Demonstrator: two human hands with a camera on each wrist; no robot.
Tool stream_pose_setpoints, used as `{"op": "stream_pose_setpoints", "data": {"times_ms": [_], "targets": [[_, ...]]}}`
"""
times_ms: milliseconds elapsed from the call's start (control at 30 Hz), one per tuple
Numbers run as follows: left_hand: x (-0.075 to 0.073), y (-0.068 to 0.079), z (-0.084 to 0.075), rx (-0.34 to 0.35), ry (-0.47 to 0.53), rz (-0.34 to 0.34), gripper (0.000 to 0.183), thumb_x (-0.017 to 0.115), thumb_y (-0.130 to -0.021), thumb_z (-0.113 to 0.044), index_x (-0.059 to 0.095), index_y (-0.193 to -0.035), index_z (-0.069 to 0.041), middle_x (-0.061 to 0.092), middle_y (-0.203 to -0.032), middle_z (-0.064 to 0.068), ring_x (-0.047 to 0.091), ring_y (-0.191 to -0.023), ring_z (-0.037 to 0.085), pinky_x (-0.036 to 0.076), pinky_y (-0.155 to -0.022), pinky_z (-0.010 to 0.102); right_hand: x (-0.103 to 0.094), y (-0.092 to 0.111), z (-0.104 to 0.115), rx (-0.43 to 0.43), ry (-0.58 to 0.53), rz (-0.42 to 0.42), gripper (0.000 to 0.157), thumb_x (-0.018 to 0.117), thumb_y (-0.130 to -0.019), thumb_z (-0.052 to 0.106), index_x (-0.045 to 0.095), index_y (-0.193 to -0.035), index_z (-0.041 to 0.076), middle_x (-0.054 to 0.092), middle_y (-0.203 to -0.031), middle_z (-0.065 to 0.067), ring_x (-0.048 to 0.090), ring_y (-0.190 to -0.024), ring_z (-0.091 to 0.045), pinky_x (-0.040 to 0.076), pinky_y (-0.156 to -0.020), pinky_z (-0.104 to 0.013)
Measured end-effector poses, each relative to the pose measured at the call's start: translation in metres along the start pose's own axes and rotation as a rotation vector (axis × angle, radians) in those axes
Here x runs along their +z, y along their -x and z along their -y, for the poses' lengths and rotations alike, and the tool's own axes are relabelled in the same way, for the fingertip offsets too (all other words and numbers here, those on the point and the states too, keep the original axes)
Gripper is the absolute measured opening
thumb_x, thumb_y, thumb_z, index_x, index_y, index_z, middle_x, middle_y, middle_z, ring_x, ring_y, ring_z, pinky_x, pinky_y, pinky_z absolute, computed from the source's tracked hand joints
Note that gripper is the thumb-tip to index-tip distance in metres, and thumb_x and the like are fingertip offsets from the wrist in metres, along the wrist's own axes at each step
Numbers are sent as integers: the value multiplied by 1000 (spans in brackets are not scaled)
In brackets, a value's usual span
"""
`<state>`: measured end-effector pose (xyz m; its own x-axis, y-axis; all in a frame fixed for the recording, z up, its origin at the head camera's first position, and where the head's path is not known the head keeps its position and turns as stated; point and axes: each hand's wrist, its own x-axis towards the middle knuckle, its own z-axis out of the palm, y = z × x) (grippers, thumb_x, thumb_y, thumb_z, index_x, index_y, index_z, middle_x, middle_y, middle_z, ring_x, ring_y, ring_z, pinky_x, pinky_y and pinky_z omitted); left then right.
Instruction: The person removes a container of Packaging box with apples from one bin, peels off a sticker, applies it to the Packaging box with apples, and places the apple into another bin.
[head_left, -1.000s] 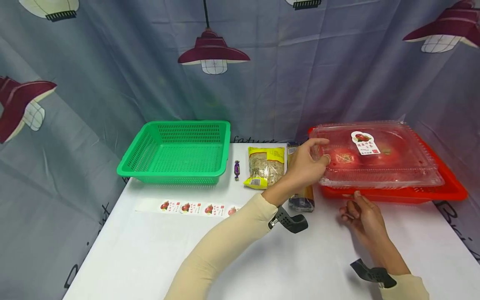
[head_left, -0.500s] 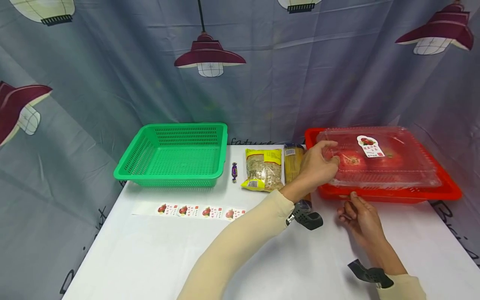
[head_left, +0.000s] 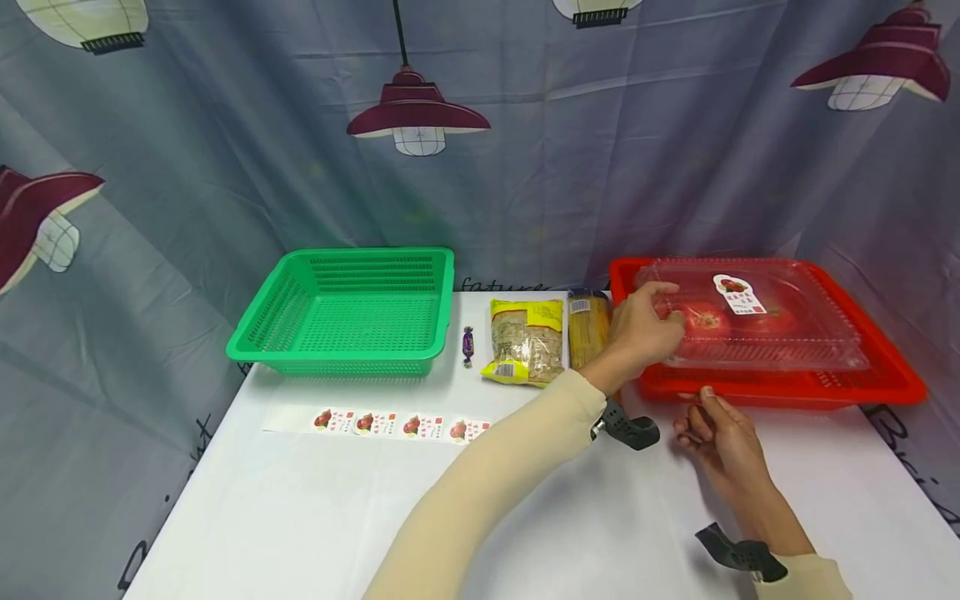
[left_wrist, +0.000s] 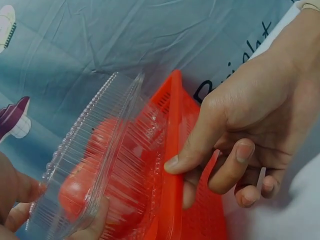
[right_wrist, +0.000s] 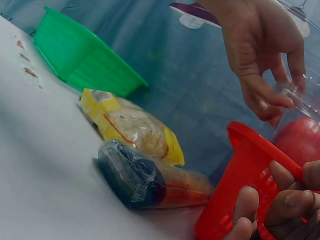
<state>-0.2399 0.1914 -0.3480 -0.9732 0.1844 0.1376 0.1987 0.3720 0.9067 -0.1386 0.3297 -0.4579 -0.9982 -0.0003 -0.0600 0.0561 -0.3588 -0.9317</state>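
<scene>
A clear plastic clamshell box with red round fruits inside sits over the red basket, a white label sticker on its lid. My left hand pinches the box's left edge between thumb and fingers. In the left wrist view the box is tilted and partly within the basket. My right hand is at the basket's near side, and its thumb and forefinger pinch the red rim. The other right fingers are loosely curled below the rim.
Left of the basket lie a pack of noodle-like strands, a yellow food bag and a purple wrapped candy. A green basket stands at the back left. In front of it lies a strip of stickers. A printed curtain hangs behind.
My left hand has moved right with the box, which sits lower and further inside the red basket. The right hand stays at the rim. The head view has shifted slightly.
</scene>
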Motion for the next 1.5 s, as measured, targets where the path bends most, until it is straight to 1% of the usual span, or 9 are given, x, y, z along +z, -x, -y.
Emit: {"op": "stream_pose_setpoints", "data": {"times_ms": [167, 333, 500, 667, 900, 1067, 1233, 1400, 1500], "targets": [[7, -2, -2, -36, 14, 7, 31, 68, -87, -16, 67, -117, -25, 64, -109, -10, 55, -91, 5, 46, -80, 21, 1, -1, 1, -11, 18, -8, 32, 43, -105, 32, 48, -82, 9, 42, -68, -9, 61, -74, -18, 49, -63, -26], [13, -3, -2, -88, -19, -3, 34, 70, -86, -17, 67, -118, -27, 62, -100, -9, 51, -83, 7, 48, -72, 22, 2, -2, 0, -12, 33, 4, 33, 43, -106, 32, 46, -82, 9, 44, -68, -10, 60, -74, -19, 48, -62, -26], [21, -4, 1, -127, -63, -19, 36, 71, -84, -18, 67, -117, -30, 58, -91, -8, 48, -84, 8, 46, -68, 24, 3, -1, 0, -2, 46, -5, 34, 43, -106, 32, 45, -81, 8, 47, -69, -9, 60, -73, -18, 50, -63, -27], [29, -3, 4, -139, -74, -17, 37, 72, -82, -17, 67, -117, -30, 57, -93, -8, 48, -89, 8, 47, -73, 26, 3, 0, 0, 1, 66, -31, 36, 43, -105, 33, 45, -80, 8, 47, -69, -8, 58, -72, -15, 50, -63, -26], [37, -1, 4, -188, -92, 16, 38, 73, -82, -16, 67, -116, -31, 53, -93, -5, 47, -89, 12, 46, -67, 27, 2, 4, -1, 18, 78, -78, 34, 45, -104, 36, 49, -83, 10, 45, -68, -7, 52, -69, -14, 49, -63, -26], [41, -1, 1, -210, -133, 6, 39, 75, -79, -16, 68, -115, -31, 54, -94, -4, 48, -91, 15, 46, -74, 32, 3, 4, -1, 14, 68, -86, 32, 45, -104, 36, 52, -85, 11, 39, -69, -6, 47, -69, -14, 44, -61, -26], [45, -1, 0, -222, -191, 8, 41, 75, -81, -18, 67, -118, -32, 55, -97, -3, 50, -93, 15, 46, -78, 33, 4, 3, -2, 11, 63, -91, 33, 46, -104, 35, 52, -83, 10, 37, -68, -7, 43, -67, -15, 34, -57, -30], [46, 0, -1, -243, -214, 59, 52, 76, -79, -16, 63, -126, -32, 57, -97, -3, 49, -93, 13, 46, -82, 33, 5, 3, -1, 9, 59, -98, 34, 46, -104, 36, 53, -82, 10, 36, -67, -7, 43, -66, -15, 31, -58, -31], [46, 1, -1, -249, -231, 100, 60, 78, -75, -15, 61, -131, -30, 59, -99, -4, 50, -95, 12, 47, -85, 33, 4, 3, -1, 10, 65, -96, 35, 46, -104, 36, 52, -81, 10, 37, -66, -7, 51, -69, -14, 35, -58, -28]]}}
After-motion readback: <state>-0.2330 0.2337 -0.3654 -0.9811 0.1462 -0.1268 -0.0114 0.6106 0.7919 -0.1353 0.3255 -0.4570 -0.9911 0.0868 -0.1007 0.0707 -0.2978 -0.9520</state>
